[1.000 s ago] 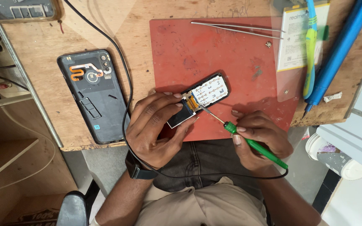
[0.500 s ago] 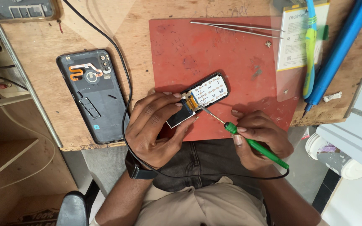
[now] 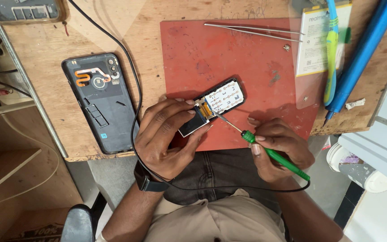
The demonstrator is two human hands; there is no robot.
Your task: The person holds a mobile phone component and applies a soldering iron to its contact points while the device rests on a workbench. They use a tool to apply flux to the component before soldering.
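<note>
The left hand [image 3: 166, 134] is gripping a small opened phone [image 3: 213, 105] that is lying at the near edge of a red mat [image 3: 229, 58] on the worktop [image 3: 157, 27], its fingers curling over the loose little screen at the phone's lower end and pinning it down. The right hand [image 3: 281, 145] is closing around a green screwdriver [image 3: 274, 154], pinching the handle between thumb and fingers while the thin shaft is reaching into the seam where the screen meets the bare white keypad board. The phone is looking light and stiff in its frame, but with the cover off it is likely fragile: the exposed contacts and the short orange ribbon joining screen to board would probably tear or crease under a pull, so the safest hold is appearing to be along the black plastic sides of the frame, never on the screen face or the ribbon. The screwdriver is slim and rigid, best held near the shaft for fine control. Tweezers [image 3: 254, 30] are lying at the mat's far edge, well apart, and a larger dark phone [image 3: 99, 103] is resting open-backed to the left, beside a black cable [image 3: 133, 112].
</note>
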